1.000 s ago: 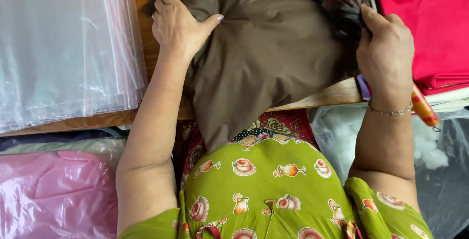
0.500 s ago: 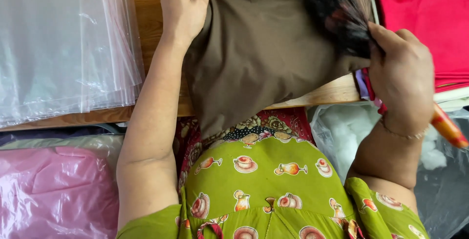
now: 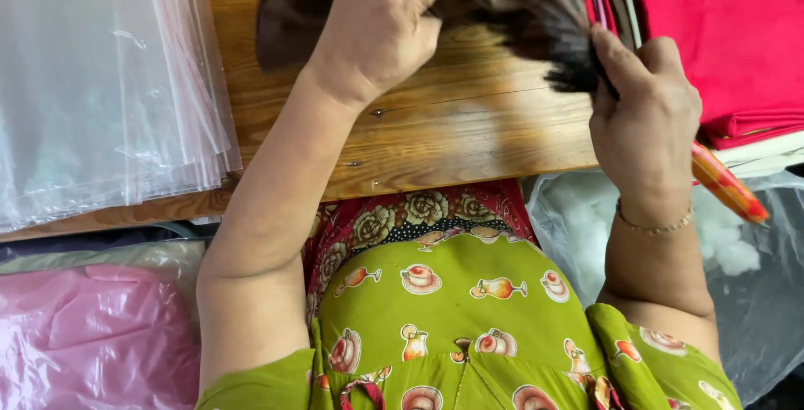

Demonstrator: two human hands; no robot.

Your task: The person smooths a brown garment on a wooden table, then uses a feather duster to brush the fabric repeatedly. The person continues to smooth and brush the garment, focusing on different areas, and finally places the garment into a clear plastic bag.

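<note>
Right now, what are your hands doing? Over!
Left hand gripping brown cloth over wooden table. Right hand holding black-bristled brush. Folded red fabric close beside right hand.

You sat at the table [image 3: 469,138], and everything here is placed from it. The cloth [image 3: 289,8] lay on the table at its far edge. Your left hand [image 3: 381,20] was on that cloth. Your right hand [image 3: 645,117] was over the table's right end, with the brush [image 3: 569,41] in it, and the bristles touched the cloth. A stack of folded cloths [image 3: 737,41] lay on the table's right end, just beside the brush. A pile of plastic bags [image 3: 100,83] lay on the table's left end. Below the table's near edge, a bag of stuffing [image 3: 737,259] sat on the right and a soft bag [image 3: 84,335] sat on the left.
</note>
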